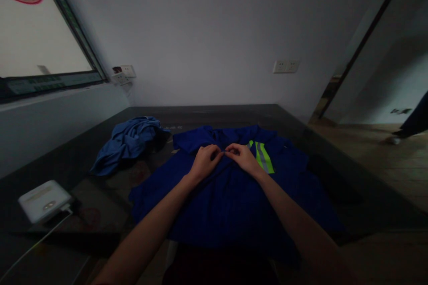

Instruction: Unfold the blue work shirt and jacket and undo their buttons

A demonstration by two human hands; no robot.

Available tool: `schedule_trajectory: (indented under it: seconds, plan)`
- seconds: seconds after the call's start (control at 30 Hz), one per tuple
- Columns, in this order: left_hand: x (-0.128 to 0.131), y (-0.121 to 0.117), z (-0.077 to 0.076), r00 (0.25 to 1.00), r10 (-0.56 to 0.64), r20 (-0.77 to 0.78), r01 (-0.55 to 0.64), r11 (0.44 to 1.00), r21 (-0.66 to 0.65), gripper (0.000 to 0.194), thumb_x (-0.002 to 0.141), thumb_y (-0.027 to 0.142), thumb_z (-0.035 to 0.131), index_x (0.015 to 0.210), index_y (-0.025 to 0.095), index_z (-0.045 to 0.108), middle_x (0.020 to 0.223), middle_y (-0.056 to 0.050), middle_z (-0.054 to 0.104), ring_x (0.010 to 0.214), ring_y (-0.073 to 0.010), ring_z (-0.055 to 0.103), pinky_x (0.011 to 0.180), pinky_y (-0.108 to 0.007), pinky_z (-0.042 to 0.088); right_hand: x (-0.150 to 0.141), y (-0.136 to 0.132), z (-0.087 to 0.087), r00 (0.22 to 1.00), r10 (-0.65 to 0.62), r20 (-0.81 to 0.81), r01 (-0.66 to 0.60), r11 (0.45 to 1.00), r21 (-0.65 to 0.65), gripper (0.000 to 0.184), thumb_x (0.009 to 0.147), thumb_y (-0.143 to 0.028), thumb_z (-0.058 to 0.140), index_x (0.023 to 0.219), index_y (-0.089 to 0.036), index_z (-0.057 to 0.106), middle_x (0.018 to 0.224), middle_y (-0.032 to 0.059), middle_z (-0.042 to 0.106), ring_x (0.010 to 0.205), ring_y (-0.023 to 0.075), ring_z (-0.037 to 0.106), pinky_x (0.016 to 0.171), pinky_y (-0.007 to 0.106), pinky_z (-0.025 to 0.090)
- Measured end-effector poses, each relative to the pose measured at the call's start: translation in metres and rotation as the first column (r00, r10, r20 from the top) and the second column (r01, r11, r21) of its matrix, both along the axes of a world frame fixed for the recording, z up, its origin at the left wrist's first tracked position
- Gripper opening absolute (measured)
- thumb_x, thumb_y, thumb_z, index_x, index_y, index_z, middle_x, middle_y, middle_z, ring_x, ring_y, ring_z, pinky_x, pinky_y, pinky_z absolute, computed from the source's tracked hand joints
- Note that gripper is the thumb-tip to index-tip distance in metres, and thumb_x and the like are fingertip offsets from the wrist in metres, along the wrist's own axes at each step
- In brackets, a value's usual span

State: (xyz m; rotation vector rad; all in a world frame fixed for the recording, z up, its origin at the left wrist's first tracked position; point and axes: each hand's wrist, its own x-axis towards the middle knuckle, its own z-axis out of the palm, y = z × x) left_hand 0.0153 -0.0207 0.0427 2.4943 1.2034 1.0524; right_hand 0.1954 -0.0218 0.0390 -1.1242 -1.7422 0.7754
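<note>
A dark blue work jacket [230,205] with a yellow-green and grey reflective strip [264,156] lies spread on the dark table, collar toward the wall. My left hand [207,160] is closed in a pinch on the jacket's front, just below the collar. Right beside it, fingertips nearly touching the left ones, my right hand [241,156] pinches the same front edge. Any small fastener between the fingertips is too dark to make out. The reflective strip is just right of my right hand.
A crumpled lighter blue garment [129,142] lies at the table's [200,110] back left. Near the left edge rests a white box-shaped device [45,200] with a cable [36,245]. Sockets [286,67] are on the wall behind. At far right, a person's leg [414,118] shows.
</note>
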Motion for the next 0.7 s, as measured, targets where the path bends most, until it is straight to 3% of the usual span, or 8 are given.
schedule_trajectory:
  seconds: [0.3, 0.5, 0.7]
  plan:
    - [0.0, 0.003, -0.002, 0.999, 0.001, 0.052, 0.001, 0.999, -0.039, 0.019, 0.09, 0.028, 0.047, 0.075, 0.019, 0.054, 0.071, 0.002, 0.059, 0.066, -0.0136, 0.054, 0.066, -0.026, 0.036, -0.002, 0.0, -0.001, 0.999, 0.014, 0.038, -0.013, 1.0, -0.014, 0.021, 0.077, -0.037, 0.06, 0.08, -0.016, 0.063, 0.062, -0.0014, 0.056, 0.06, 0.0135, 0.05, 0.057, 0.025, 0.035]
    - [0.001, -0.002, 0.002, 0.988, 0.108, -0.111, -0.095, 0.989, 0.118, 0.016, 0.09, 0.027, 0.046, 0.077, 0.019, 0.051, 0.079, -0.001, 0.061, 0.075, -0.0165, 0.055, 0.071, -0.03, 0.036, -0.006, -0.004, 0.0, 0.997, -0.06, 0.053, 0.058, 0.997, 0.049, 0.018, 0.08, -0.033, 0.058, 0.079, -0.016, 0.062, 0.063, -0.001, 0.057, 0.059, 0.0136, 0.05, 0.056, 0.025, 0.035]
    - [0.003, -0.005, 0.0, 0.949, 0.137, -0.283, -0.074, 0.972, 0.223, 0.015, 0.092, 0.023, 0.04, 0.085, 0.02, 0.054, 0.085, -0.005, 0.059, 0.083, -0.0197, 0.055, 0.077, -0.034, 0.037, -0.01, -0.009, 0.0, 0.993, -0.072, 0.093, 0.06, 0.99, 0.129, 0.015, 0.083, -0.029, 0.053, 0.078, -0.018, 0.061, 0.07, 0.0009, 0.061, 0.065, 0.0154, 0.056, 0.062, 0.026, 0.039]
